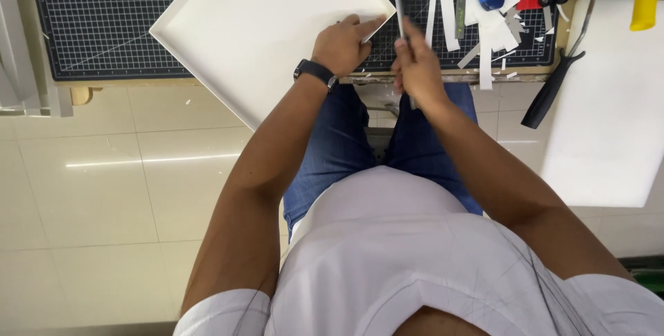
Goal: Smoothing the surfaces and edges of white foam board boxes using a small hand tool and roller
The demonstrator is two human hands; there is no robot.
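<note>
Right grip (415, 66) was closed on a thin dark knife (400, 11); left grip (342, 45) pinned the white board (270, 24). Fingertips (373, 26) lay just beside the blade's line, so a slip could cut them.

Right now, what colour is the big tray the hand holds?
White, plain all over. The tray shows best in the head view, under the left hand.
</note>
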